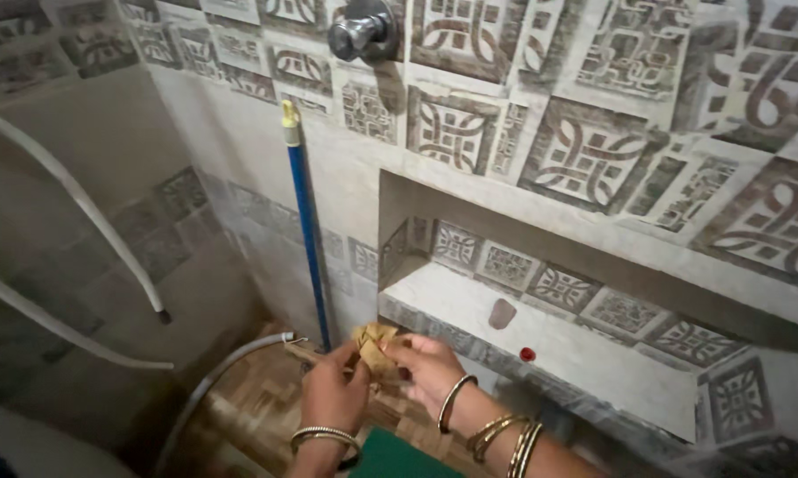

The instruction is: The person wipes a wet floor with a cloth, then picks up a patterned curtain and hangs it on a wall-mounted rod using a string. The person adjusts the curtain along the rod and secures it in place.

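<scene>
- A tiled wall with grey-brown square patterns (594, 150) is seen across the far side and right of the scene.
- A long rectangular niche with a pale shelf (585, 354) is set into this wall, right of the hands.
- White flexible hoses (80, 204) are draped along the left wall, and a grey hose (213, 381) is curved over the floor near the left.
- A blue stick with a yellow tip (303, 212) is leaned upright against the far wall, just left of the niche.
- A chrome round tap knob (362, 34) is mounted high on the wall.
- The left hand (335, 389) and the right hand (430, 367), both with gold bangles at the wrists, are held close together near the niche's left corner.
- A crumpled tan scrap of paper-like material (374, 347) is pinched between the fingertips of both hands, the fingers pressed together around it.
- A small brownish flat piece (502, 313) and a tiny red round cap (527, 354) are lying on the shelf, apart from the hands.
</scene>
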